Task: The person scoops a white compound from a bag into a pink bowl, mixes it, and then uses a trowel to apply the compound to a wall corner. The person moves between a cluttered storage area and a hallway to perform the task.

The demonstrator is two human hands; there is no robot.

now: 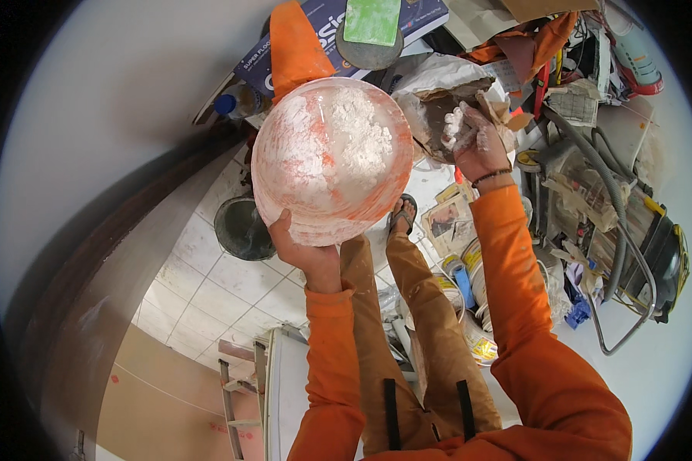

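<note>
Head view, from the left: a stepladder [231,399] stands at the near left, and farther off, on the tiled floor [221,296], sits a dark bucket [224,234]. Right of it, the left hand [306,250] grips the near side of a round orange-red tub [273,188], its thumb up against the wall. The tub, smeared white, is held at the middle of the scene, with a heap of white powder [365,138] inside toward the right. Just beyond it rises an orange cone [298,48]. Beside the tub on the right, an open paper bag [442,73] stands; the right hand [480,146] is at its mouth, fingers curled around whitish lumps [453,127]. Farther right lies a grey hose [621,207] among clutter.
</note>
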